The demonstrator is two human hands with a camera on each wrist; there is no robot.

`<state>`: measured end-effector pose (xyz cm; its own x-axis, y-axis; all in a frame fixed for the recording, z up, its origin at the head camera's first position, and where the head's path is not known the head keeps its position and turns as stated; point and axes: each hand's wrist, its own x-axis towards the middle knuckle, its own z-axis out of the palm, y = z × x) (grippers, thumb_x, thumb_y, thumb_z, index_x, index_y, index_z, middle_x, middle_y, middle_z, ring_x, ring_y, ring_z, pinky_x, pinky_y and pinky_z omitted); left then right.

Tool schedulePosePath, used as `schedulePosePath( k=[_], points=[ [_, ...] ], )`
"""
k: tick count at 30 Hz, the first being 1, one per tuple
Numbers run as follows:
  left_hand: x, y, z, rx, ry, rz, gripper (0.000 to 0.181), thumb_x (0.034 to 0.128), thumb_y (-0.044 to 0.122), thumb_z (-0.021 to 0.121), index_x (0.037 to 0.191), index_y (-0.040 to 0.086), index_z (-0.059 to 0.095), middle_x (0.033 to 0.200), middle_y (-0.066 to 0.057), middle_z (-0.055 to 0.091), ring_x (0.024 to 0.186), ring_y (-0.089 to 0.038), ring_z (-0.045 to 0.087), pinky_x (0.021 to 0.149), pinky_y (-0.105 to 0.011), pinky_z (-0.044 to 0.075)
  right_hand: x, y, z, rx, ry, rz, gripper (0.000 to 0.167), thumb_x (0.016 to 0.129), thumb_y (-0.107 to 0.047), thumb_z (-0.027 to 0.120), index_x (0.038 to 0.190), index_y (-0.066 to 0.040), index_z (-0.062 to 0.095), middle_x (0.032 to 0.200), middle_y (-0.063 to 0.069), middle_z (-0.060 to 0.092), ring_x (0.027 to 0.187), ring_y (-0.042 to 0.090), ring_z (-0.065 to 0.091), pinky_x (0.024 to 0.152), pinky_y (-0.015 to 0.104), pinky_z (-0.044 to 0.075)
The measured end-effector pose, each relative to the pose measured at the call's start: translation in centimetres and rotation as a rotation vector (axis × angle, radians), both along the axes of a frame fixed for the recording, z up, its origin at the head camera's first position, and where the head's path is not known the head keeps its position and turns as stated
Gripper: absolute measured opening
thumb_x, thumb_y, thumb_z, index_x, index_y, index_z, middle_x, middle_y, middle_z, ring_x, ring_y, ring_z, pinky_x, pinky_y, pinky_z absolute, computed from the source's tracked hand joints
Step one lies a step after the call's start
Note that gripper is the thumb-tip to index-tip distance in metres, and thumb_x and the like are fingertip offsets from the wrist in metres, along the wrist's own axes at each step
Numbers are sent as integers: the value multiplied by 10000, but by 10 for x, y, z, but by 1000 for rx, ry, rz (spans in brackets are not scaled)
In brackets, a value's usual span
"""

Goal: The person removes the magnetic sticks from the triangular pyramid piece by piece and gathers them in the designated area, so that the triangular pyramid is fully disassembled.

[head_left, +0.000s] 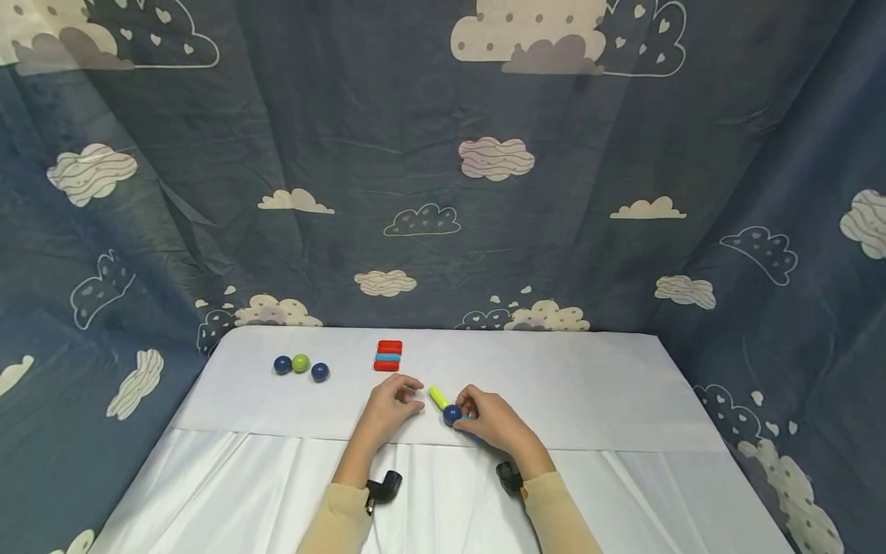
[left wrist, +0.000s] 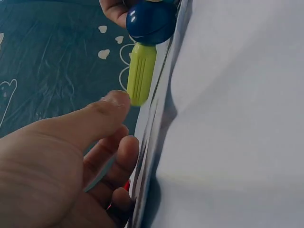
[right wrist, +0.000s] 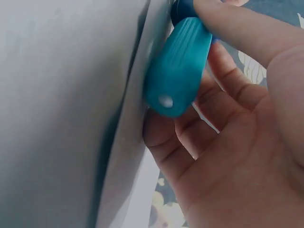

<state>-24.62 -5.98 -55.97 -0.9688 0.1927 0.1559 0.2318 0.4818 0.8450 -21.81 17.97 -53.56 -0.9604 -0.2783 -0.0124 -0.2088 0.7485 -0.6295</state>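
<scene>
A dark blue ball (head_left: 452, 415) has a lime-green rod (head_left: 438, 397) against one side and a teal rod (right wrist: 178, 66) against another. My right hand (head_left: 494, 419) pinches this ball between thumb and fingers, and the teal rod lies inside that hand's curve. To the left, my left hand (head_left: 391, 408) has loosely bent fingers and nothing in its grasp. In the left wrist view its thumb (left wrist: 111, 109) is close to the free end of the lime-green rod; whether they touch I cannot tell.
Far left on the white table (head_left: 588, 385) lie a blue ball (head_left: 282, 365), a green ball (head_left: 301, 363) and another blue ball (head_left: 320, 372). Red rods (head_left: 390, 346) with a light-blue rod (head_left: 388, 357) between them lie beyond my left hand. A dark cloud-patterned curtain (head_left: 415, 154) hangs behind.
</scene>
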Motion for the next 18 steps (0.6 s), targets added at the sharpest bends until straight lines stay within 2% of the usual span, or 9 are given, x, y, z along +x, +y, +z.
schedulePosePath(
  k=[6,9,13,18],
  points=[
    [2,2,-1,-100,38,-27,380,898,114,840,1262,176,752,1138,17,723,878,-79,603,863,-319,515,-1,3,-1,2,29,26,263,908,-114,830,1125,-179,696,960,-65,697,893,94,614,887,387,553],
    [2,3,0,-129,45,-49,386,907,106,829,1283,150,755,1100,16,722,840,-75,572,813,-285,493,-2,3,-1,1,29,21,258,916,-90,816,1130,-193,716,989,-62,715,946,120,632,954,444,552],
    [3,2,0,-160,59,-76,279,930,97,805,1208,120,790,1018,15,693,788,-69,525,720,-238,457,-2,3,-1,0,14,22,303,902,-122,840,1178,-188,733,1045,-45,735,1015,155,649,1001,491,548],
    [5,1,-1,-175,50,-72,173,945,106,792,1117,131,802,989,31,678,790,-61,522,716,-227,459,-1,2,-1,-12,-16,13,366,894,-250,867,1233,-187,742,1085,-36,737,1052,164,647,1011,500,548]
  ],
)
